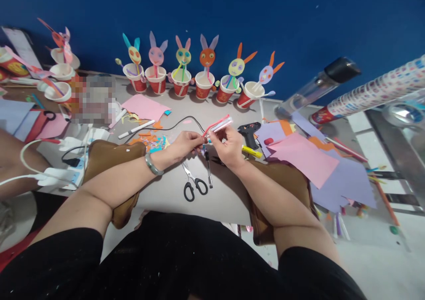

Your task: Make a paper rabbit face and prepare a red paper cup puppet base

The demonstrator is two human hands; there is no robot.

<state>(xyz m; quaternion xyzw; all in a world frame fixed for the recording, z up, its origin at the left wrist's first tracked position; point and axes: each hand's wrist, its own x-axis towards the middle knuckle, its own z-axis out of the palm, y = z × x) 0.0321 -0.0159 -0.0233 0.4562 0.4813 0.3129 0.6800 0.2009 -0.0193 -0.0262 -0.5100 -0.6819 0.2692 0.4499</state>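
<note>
At the far left of my desk sits a white power strip with plugs in it; next comes a brown cushion beneath my left forearm. Along the back, a row of six red paper cups begins, each with a rabbit-eared paper head standing in it. In front of them lie a pink sheet, a white marker and a heap of paper scraps. My left grip pinches the lower end of some thin red and white strips, held slanting above the desk; below are black-handled scissors and, just beside them, a pen. My right grip is closed on the same strips, farther up. Past it are a black glue gun and a yellow tool, then another pink sheet over purple paper, and a slanting stack of cups.
</note>
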